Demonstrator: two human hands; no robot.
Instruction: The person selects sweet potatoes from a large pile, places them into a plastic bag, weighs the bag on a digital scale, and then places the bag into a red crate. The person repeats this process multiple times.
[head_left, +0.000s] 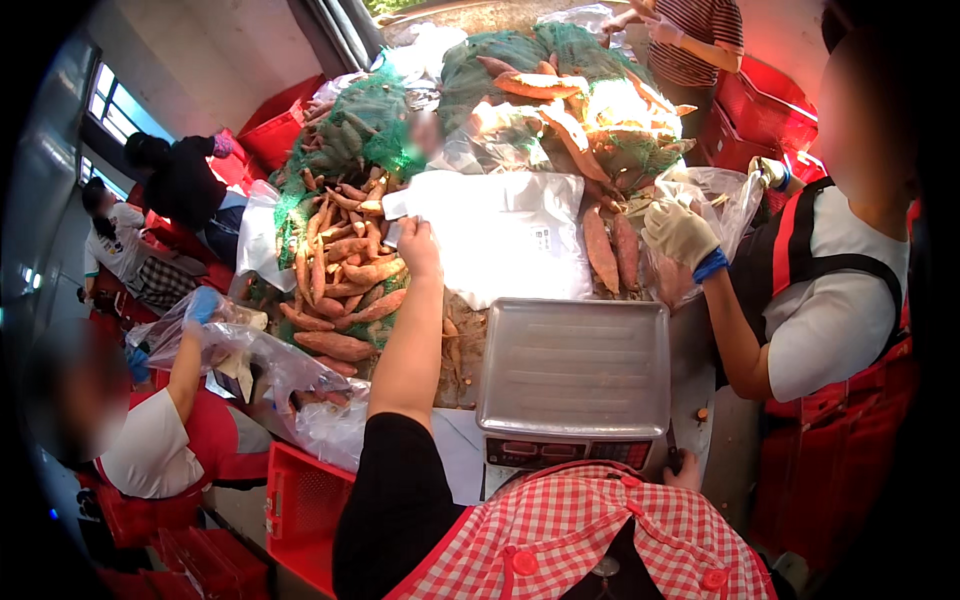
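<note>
My left hand (418, 244) reaches forward over the table, its fingers closed at the edge of a white plastic bag (502, 232) from the stack lying flat there. Left of it is a pile of sweet potatoes (345, 262), partly on green mesh netting (367, 112). Close to my body stands a digital scale with a bare metal platform (574, 367). My right hand (684, 472) rests low beside the scale's right side, near the dark handle of a knife (673, 450); whether it grips the handle cannot be told. Two larger sweet potatoes (600, 249) lie right of the bags.
At the right, a co-worker's gloved hands (681, 229) hold a clear bag. Another co-worker's blue-gloved hand (201, 305) holds plastic at the left. A red crate (307, 506) stands by my left side. More mesh sacks of sweet potatoes (544, 84) lie at the far end.
</note>
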